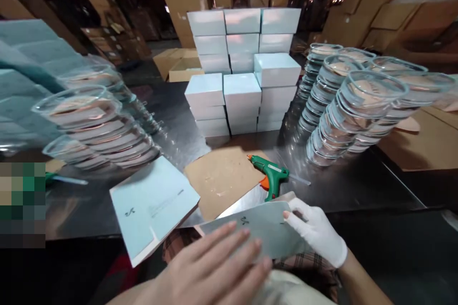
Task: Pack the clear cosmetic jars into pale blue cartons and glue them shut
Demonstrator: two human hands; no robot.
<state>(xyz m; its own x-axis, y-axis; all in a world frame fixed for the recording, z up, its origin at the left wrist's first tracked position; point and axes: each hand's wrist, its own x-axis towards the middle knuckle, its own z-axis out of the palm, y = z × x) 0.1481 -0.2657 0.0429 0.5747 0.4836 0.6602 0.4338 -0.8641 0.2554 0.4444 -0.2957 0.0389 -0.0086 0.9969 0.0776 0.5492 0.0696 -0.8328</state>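
Steel table (343, 190), flat box blank (261, 228) between left hand (214, 267), right hand (317, 231)

We see a pale blue flat carton sheet (263, 231) under a bare left hand (214, 267) and a white-gloved right hand (318, 231). Just behind the sheet lies a green glue gun (272, 174) with an orange trigger on brown cardboard (222, 176); farther behind, pale blue boxes (243, 71).
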